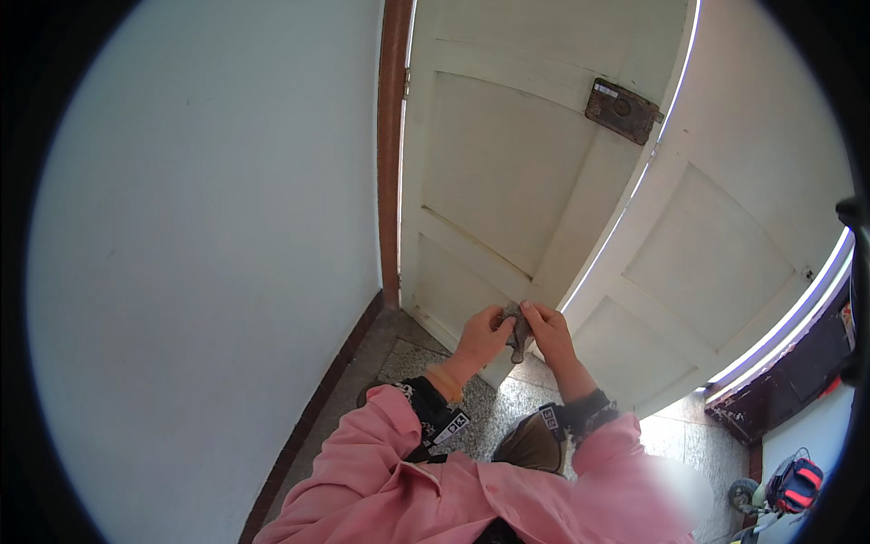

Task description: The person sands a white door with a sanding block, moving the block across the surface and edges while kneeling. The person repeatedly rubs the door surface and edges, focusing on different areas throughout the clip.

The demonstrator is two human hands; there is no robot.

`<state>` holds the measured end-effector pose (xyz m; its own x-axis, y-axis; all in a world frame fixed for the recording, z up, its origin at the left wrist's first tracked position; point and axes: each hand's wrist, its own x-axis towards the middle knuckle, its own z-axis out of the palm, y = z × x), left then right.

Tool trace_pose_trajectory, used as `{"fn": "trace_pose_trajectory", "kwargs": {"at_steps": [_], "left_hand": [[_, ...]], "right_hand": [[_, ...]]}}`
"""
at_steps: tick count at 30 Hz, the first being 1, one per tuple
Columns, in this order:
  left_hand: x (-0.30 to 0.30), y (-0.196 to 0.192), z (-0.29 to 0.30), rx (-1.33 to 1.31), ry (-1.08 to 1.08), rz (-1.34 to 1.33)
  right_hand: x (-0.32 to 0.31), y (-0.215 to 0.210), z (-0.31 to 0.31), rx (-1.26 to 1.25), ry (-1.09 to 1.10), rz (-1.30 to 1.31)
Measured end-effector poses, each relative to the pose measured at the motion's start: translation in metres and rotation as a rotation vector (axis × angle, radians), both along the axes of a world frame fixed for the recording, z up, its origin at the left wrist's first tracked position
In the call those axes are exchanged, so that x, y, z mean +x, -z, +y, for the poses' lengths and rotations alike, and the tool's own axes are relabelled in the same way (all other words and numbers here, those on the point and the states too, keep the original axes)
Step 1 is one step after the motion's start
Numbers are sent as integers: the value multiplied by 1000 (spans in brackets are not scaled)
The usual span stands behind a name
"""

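Note:
A small dull-grey object (pixel 516 337) with a narrow stub at its lower end is held between my two hands, in front of the lower part of a cream panelled door. Its kind cannot be made out. My left hand (pixel 485 334) grips it from the left, fingers curled and thumb laid over it. From the other side, the thumb and fingers of my right hand (pixel 547 328) pinch its upper right part. Fingers partly hide it. Higher up on the cream door (pixel 503 150), near its edge, sits a rusty brown box-shaped door lock (pixel 623 110), apart from both hands.
A second cream door leaf (pixel 702 240) stands to the right, light showing along the gap. On the left are a pale wall (pixel 208 218) and brown door frame (pixel 393 154). Speckled stone floor (pixel 362 344) lies below. A red-and-black item (pixel 799 485) is at lower right.

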<state>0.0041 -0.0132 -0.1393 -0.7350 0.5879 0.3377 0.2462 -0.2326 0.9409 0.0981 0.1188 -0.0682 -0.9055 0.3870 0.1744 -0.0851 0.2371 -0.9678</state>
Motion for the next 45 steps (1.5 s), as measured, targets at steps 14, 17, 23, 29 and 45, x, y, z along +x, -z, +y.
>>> {"fn": "trace_pose_trajectory", "kwargs": {"at_steps": [14, 17, 23, 29, 45], "left_hand": [[-14, 34, -20, -125, -388, -107], [-35, 51, -39, -167, -493, -131], [-61, 92, -84, -204, -637, -416], [-61, 112, -93, -239, -671, -471], [-58, 114, -99, -214, -694, -595]], "right_hand": [[7, 38, 26, -46, -40, -214], [17, 63, 43, -23, -83, -392], [35, 115, 54, -179, -137, -636], [33, 127, 53, -220, -174, -654], [29, 136, 48, -218, -263, -723]]}}
